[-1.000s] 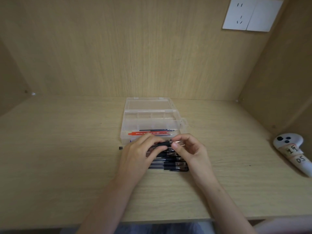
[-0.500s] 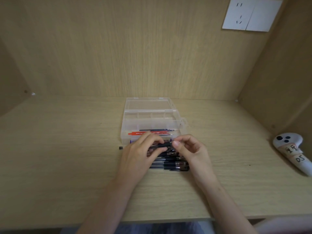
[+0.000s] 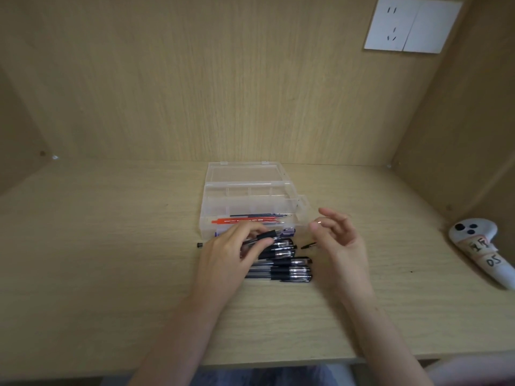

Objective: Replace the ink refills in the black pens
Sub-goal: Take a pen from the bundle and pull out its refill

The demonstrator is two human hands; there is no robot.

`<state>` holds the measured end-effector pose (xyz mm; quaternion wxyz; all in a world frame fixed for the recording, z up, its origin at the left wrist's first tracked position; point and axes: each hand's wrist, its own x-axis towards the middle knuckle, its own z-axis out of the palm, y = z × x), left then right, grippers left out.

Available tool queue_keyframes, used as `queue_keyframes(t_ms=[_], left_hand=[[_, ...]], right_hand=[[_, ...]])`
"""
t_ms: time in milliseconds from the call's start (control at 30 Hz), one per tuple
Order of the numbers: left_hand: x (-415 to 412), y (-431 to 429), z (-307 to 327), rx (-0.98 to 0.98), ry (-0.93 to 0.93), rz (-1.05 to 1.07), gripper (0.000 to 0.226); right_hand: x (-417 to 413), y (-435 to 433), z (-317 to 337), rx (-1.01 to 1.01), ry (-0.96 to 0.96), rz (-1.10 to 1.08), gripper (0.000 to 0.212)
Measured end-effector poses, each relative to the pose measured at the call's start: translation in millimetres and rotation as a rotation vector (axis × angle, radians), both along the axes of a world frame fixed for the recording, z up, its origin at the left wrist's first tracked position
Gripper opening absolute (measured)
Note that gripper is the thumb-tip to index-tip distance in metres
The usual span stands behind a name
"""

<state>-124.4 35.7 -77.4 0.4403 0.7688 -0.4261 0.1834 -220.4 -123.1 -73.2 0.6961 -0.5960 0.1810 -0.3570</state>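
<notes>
Grips one black pen (image 3: 268, 234) with the left hand (image 3: 228, 256), fingers curled round the barrel, just above the row of other black pens (image 3: 281, 271) on the bench (image 3: 111, 260) and just in front of the clear box (image 3: 207, 207). Holds the right hand (image 3: 341, 242) apart from the pen, to its right, fingers loosely bent; cannot tell if this grip is pinching a small part between thumb and forefinger or is empty, with only a bright spot visible there. Probably in the step of opening the pen, so as advice only: hold the barrel level and firm, put any loose part down near the little black piece (image 3: 308, 245) so as not to lose it, then draw the old refill straight out, without bending. Take the new one from the refills (image 3: 250, 218) in the front compartment of the box, choosing a dark one and not the red
</notes>
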Motion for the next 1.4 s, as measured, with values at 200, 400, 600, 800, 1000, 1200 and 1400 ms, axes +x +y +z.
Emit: queue_keyframes(t_ms=[200,400,600,800,1000,1200,1400], left_hand=[[-1,-1,1,0.008,-0.014,-0.005,0.020],[-1,0,1,0.024,-0.024,-0.019,0.020],[1,0,0,0.028,-0.034,-0.031,0.023],[0,-1,-1,0.004,-0.016,-0.055,0.023],[-1,0,-2,-0.043,-0.009,-0.068,0.019],[-2,-1,-3,-0.073,0.038,-0.060,0.020],[0,-1,-5,-0.054,0.037,-0.052,0.025]], right_hand=[[-24,-19,-2,-0.560,0.491,-0.113,0.011],[-20,-20,-13,-0.575,0.560,-0.009,0.021],[-27,-23,-6,-0.522,0.537,0.054,0.021],[-34,-5,23,-0.255,0.336,0.099,0.017],[-9,30,24,0.003,0.195,0.248,0.014],[-6,30,21,0.178,0.065,0.165,0.017],[-11,-24,60,0.124,-0.103,-0.139,0.009]])
